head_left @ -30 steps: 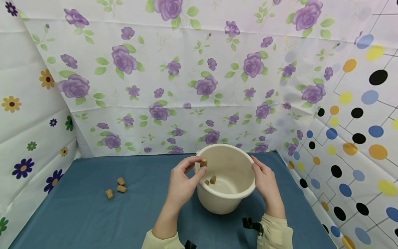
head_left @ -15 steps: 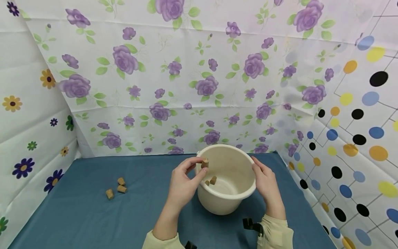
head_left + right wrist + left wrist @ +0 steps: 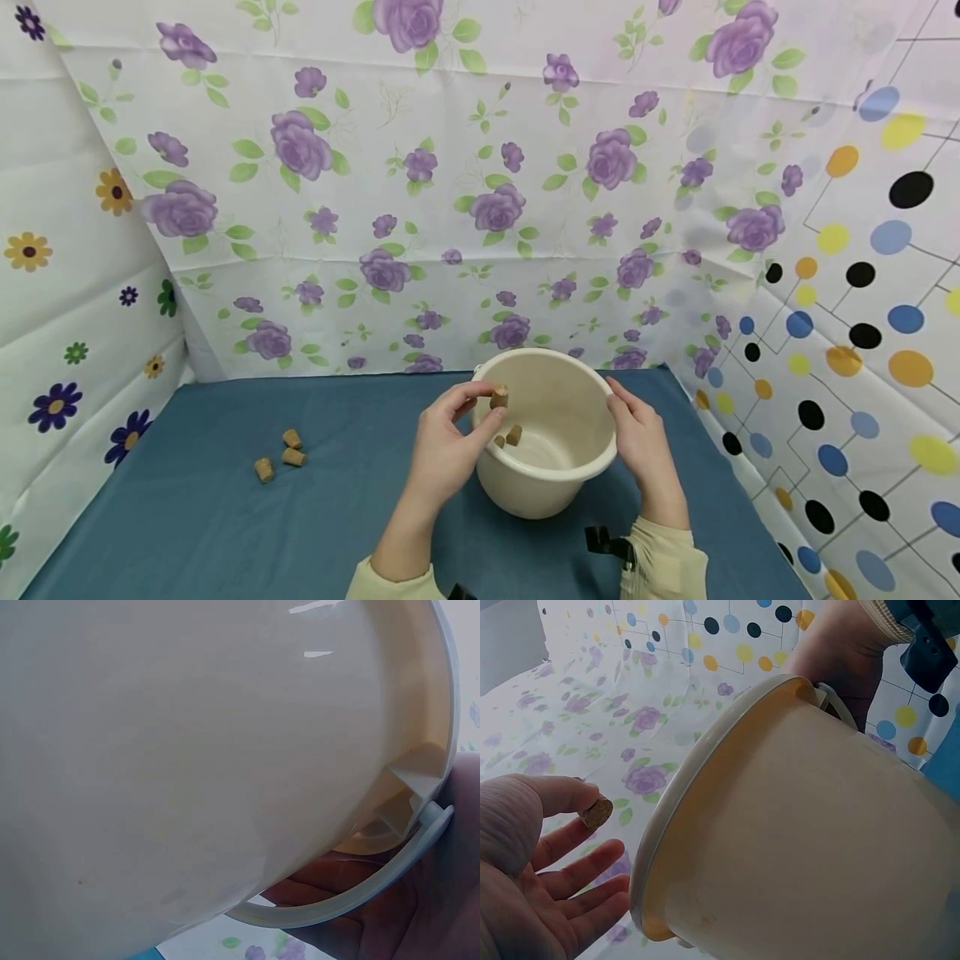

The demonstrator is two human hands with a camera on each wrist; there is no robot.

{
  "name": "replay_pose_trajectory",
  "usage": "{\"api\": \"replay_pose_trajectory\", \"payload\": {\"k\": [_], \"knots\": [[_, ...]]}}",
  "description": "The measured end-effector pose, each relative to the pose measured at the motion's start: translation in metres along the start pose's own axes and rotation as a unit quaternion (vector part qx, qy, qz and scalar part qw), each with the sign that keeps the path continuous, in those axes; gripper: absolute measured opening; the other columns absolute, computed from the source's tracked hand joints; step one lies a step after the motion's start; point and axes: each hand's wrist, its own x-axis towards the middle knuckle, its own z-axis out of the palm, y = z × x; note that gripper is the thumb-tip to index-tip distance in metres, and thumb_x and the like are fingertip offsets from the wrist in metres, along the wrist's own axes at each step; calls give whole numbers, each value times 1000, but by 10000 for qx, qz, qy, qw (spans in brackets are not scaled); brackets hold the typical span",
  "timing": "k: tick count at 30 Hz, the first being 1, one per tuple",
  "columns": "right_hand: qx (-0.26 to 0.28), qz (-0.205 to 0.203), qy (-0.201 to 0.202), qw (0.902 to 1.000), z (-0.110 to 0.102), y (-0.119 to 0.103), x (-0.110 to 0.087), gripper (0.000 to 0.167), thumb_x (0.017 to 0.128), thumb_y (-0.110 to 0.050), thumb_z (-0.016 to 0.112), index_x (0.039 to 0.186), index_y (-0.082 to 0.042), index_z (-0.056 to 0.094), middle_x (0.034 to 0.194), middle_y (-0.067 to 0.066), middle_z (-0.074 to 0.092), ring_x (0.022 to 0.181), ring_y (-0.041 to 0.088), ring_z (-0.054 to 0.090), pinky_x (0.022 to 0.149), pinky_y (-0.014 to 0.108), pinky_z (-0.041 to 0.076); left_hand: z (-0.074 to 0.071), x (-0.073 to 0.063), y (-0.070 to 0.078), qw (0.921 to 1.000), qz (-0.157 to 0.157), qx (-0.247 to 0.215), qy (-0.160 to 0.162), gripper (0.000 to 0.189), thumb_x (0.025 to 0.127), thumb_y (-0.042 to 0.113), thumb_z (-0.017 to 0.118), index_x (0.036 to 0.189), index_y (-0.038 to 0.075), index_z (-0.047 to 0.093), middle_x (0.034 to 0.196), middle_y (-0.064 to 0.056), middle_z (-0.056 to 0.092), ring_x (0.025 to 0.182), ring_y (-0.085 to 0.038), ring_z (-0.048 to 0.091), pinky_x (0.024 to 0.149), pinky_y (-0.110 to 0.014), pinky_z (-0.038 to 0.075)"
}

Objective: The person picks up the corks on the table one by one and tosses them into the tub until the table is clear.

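In the head view my left hand pinches a small brown cork between thumb and index finger, just inside the left rim of a cream plastic bucket. The left wrist view shows this cork at the fingertips, the other fingers spread loosely beside the bucket's rim. My right hand grips the bucket's right rim, thumb toward the front. Below, the right wrist view has the bucket's handle hanging past the right hand's fingers. Two corks lie on the bucket's floor at its left side.
Three more corks lie close together on the blue tablecloth, left of the bucket. A flowered cloth hangs behind the table, and a dotted one stands at the right.
My left hand has shifted slightly right with the cork, a little further in over the bucket. The right hand and the bucket stay about where they were.
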Motion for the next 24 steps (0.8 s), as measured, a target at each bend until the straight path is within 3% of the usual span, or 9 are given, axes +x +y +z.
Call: {"api": "replay_pose_trajectory", "payload": {"k": [11,19,24], "knots": [[-6,-31,1,10000,-1,0,0,56,117,-44,38,166,-19,42,155,21,55,130,36,64,104,53,53,5,0,-3,9998,82,164,-87,23,98,19,82,121,22,79,121,6,74,128,-17,64,114,-50,48],[47,10,-15,10000,0,2,1,56,116,-45,39,166,-20,43,155,21,56,121,33,69,87,35,57,7,-2,-2,9994,99,338,-70,24,96,16,83,120,20,80,121,6,74,126,-17,65,113,-49,49],[40,-19,7,10000,0,2,1,55,116,-45,38,166,-20,43,155,21,55,124,34,68,89,35,57,9,-2,-2,9990,105,427,-53,25,96,15,84,120,20,80,121,7,74,125,-16,65,112,-50,49]]}}
